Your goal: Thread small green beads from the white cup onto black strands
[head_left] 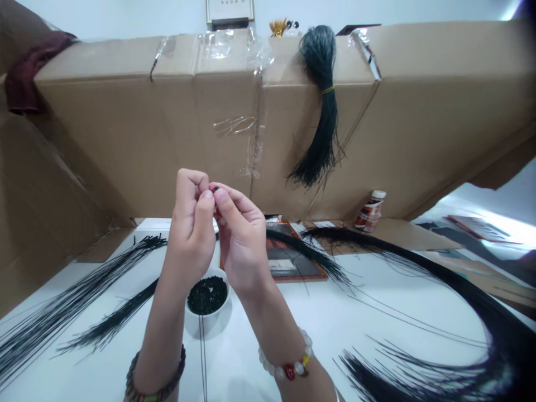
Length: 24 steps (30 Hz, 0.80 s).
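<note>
Raised over the table, my left hand (190,223) and my right hand (244,231) meet at the fingertips. Both are closed in a pinch around a tiny dark piece (215,189), whose shape is too small to make out. Below and behind them stands a white bowl (226,304) holding small dark green pieces (207,295). Two thin dark strands (203,357) run from the bowl toward the front edge. A bundle of thin dark strands (113,321) lies left of my wrists, partly hidden behind my left forearm.
Long strands with dark tips (84,296) spread at the far left. A large dark bundle (452,279) curves across the right. Cardboard (167,134) walls the back, with a tied bundle (329,117) hanging over it. A bottle (370,212) and a framed panel (293,268) are behind my hands.
</note>
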Motion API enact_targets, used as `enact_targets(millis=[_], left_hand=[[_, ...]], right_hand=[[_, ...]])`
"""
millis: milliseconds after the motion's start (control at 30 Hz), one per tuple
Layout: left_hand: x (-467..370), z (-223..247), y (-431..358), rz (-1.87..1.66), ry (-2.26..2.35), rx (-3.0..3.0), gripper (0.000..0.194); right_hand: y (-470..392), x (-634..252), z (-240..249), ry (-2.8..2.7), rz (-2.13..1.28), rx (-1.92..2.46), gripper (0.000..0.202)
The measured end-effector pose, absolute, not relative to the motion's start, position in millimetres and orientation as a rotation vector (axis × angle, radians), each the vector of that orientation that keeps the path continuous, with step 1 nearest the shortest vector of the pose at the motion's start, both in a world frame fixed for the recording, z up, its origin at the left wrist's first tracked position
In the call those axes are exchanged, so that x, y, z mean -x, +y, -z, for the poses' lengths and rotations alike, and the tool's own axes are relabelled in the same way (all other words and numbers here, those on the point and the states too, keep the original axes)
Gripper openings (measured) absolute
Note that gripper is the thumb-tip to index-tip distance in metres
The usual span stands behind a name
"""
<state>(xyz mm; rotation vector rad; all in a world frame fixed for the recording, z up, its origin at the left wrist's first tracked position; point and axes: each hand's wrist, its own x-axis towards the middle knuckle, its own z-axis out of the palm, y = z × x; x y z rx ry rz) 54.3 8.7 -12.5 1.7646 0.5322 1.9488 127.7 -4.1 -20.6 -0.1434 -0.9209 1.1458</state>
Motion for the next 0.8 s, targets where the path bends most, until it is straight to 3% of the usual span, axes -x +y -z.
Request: enact_targets(millis=[267, 800], left_hand=[[-60.3, 7.7, 4.6, -2.127, 0.48, -1.648, 0.018], [-60.9, 4.1, -7.3, -1.973, 0.408, -1.378, 0.019]], right_hand=[[1.4, -130.8, 20.7, -0.985, -1.1, 0.186, 0.006], [-8.8, -124.8, 18.0, -1.085, -0.933, 0.245, 0.008]])
